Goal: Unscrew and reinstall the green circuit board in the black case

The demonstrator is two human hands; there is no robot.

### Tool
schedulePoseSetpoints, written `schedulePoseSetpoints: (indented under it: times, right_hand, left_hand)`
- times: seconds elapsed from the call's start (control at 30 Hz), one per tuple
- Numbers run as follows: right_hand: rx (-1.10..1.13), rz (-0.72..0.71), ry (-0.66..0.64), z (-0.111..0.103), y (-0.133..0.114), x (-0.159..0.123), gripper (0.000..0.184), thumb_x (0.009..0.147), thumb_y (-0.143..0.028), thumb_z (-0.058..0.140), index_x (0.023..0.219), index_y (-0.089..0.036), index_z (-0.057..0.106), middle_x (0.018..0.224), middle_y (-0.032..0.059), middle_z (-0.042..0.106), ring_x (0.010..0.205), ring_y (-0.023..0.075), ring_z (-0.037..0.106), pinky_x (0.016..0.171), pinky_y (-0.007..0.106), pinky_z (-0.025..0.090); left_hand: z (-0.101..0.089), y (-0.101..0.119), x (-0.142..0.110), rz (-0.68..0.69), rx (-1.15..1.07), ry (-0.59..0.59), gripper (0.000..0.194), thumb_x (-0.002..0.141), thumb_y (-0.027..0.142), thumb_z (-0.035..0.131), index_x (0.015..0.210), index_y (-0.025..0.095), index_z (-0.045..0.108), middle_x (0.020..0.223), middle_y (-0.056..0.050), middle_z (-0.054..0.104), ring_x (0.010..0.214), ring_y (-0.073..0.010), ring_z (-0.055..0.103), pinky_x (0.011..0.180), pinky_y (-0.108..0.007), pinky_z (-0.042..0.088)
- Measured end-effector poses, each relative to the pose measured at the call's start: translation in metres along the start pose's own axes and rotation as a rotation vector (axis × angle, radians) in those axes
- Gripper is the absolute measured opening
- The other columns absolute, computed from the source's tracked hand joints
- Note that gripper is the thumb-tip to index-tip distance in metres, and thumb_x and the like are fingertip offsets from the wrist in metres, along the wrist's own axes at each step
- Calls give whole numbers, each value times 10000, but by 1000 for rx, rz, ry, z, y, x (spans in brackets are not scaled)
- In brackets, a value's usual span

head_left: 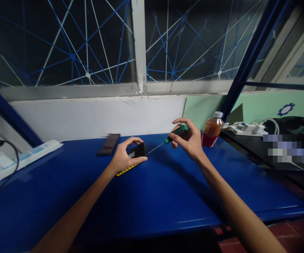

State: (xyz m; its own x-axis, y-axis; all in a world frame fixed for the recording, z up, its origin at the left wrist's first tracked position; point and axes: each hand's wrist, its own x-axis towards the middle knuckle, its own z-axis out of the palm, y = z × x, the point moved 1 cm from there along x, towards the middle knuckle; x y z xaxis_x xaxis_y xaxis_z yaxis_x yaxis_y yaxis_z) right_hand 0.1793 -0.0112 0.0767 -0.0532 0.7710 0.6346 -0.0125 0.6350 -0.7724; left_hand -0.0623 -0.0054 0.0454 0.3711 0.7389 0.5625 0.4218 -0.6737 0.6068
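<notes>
My left hand grips a flat black device with a yellow strip along its near side, thumb in front and fingers behind, low over the blue tabletop. Its exact kind I cannot make out. In my right hand is a screwdriver with a black and green handle, held between thumb and fingers. The screwdriver's thin metal shaft slants down to the left, and its tip meets or nearly meets the device's right end. Part of the device is hidden behind my left fingers.
A dark smartphone lies behind my left hand on the blue table. A bottle of orange drink stands at the back right. One white power strip lies at the left, another at the right. A wall and windows rise behind.
</notes>
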Motion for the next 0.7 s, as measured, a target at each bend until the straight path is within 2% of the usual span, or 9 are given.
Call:
schedulePoseSetpoints:
  times: [0.17,0.3,0.4,0.5,0.7]
  right_hand:
    - [-186,-16,116,1,-1,-3,268,770,-317,696,962,-209,544,486,-87,486,344,89,493,359,225,389]
    - [-43,-5,37,0,4,-3,264,839,-319,590,1064,-219,496,679,-32,591,411,95,547,407,247,439]
    - [69,5,-18,-1,6,-1,286,831,-266,568,1093,-232,457,780,-14,609,425,91,553,420,258,459]
    - [36,15,43,0,5,-1,287,822,-284,605,1067,-231,466,718,-38,575,390,80,529,400,247,452]
    - [-222,3,157,2,0,-4,241,804,-389,661,913,-210,543,497,-70,485,327,83,472,323,223,349]
  left_hand:
    - [-1,0,0,-6,4,11,437,689,352,753,1073,204,606,1064,-74,635,990,-249,595,925,-433,448]
    - [0,0,0,1,-6,7,431,690,351,750,1071,208,608,1058,-72,636,987,-245,595,920,-430,452]
    - [1,0,0,4,-9,4,431,684,348,753,1068,214,610,1051,-66,636,985,-242,595,919,-427,452]
    - [1,-1,0,5,-3,3,438,679,349,754,1069,212,608,1049,-68,636,984,-244,593,919,-432,451]
    - [1,1,0,5,-3,-1,430,686,355,745,1068,213,607,1042,-71,637,980,-250,591,924,-458,447]
